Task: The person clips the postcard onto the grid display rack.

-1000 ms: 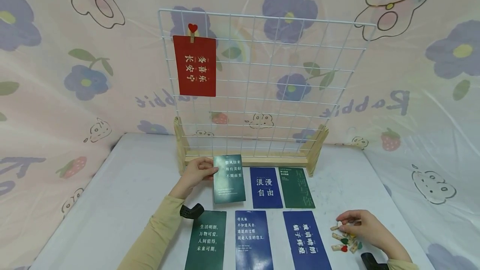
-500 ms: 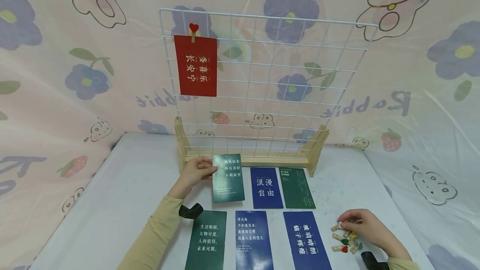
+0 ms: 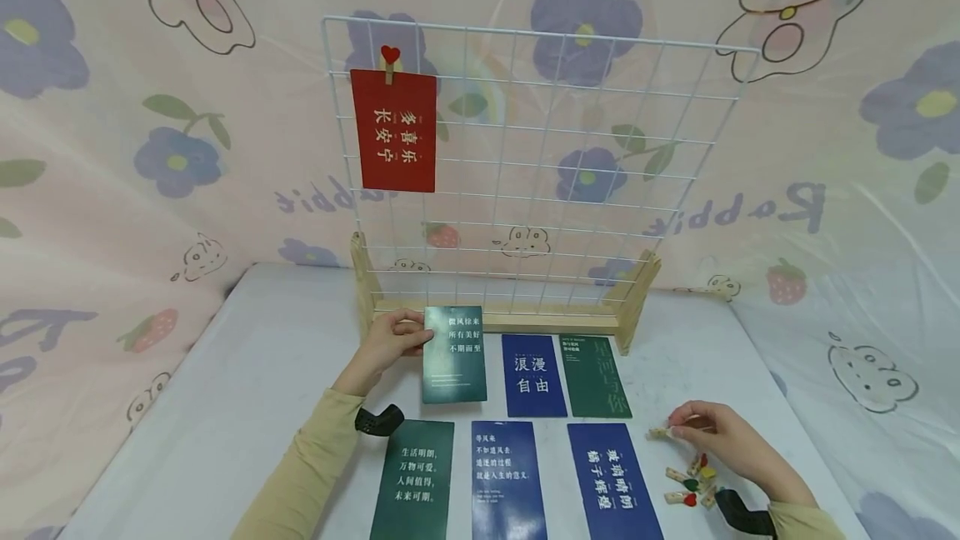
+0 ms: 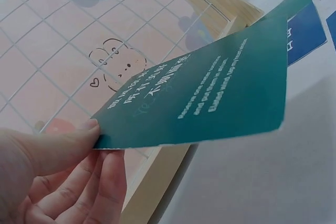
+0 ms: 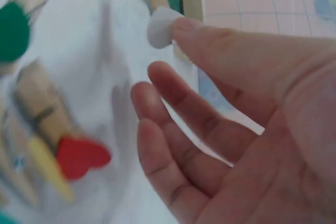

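My left hand (image 3: 390,346) pinches the left edge of a green card (image 3: 455,361) with white writing, lifted in front of the rack's wooden base. In the left wrist view the thumb lies on the face of the card (image 4: 210,93) and the fingers are behind it. At the right, my right hand (image 3: 723,440) pinches a small wooden clothespin (image 3: 657,433) by its white end piece (image 5: 161,27). Close below that hand lies a pile of small clothespins (image 3: 693,482), with red, green and yellow ornaments on some.
A white wire grid rack (image 3: 540,165) stands at the back on wooden feet (image 3: 637,298). A red card (image 3: 395,132) hangs on it from a red-heart clothespin (image 3: 389,63). Several blue and green cards lie on the white table, including a blue card (image 3: 534,377) near the base.
My right hand has lifted the clothespin off the pile and moved slightly up and left. The left hand still holds the green card, nearly in place.
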Demonstrator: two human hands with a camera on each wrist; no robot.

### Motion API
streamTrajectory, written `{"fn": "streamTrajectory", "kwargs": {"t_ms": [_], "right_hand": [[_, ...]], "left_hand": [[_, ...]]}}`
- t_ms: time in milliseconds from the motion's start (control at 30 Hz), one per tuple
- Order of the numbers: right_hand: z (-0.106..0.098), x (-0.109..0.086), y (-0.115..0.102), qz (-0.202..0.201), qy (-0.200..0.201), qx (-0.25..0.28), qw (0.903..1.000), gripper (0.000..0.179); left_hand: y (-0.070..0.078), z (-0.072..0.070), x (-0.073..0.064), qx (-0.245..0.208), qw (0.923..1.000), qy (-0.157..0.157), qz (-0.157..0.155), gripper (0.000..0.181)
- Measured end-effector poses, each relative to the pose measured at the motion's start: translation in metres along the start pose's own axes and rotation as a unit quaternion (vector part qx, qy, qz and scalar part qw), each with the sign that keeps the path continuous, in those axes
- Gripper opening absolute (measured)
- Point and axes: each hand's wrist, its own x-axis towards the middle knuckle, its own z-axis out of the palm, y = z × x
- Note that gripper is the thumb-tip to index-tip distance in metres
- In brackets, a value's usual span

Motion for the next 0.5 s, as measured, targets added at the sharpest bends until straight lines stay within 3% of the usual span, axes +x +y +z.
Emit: {"fn": "streamTrajectory", "kwargs": {"t_ms": [200,500], "right_hand": [[-0.003,0.009,-0.011,-0.066,-0.014,0.017,0.9976,0.021],[-0.001,0.021,-0.032,-0.090,0.012,0.019,0.9957,0.025]], "left_hand": [[0.004,-0.001,-0.002,-0.001,0.9999,0.007,0.008,0.031],[0.011,0.000,-0.005,-0.004,0.9996,0.019,0.022,0.033]]}}
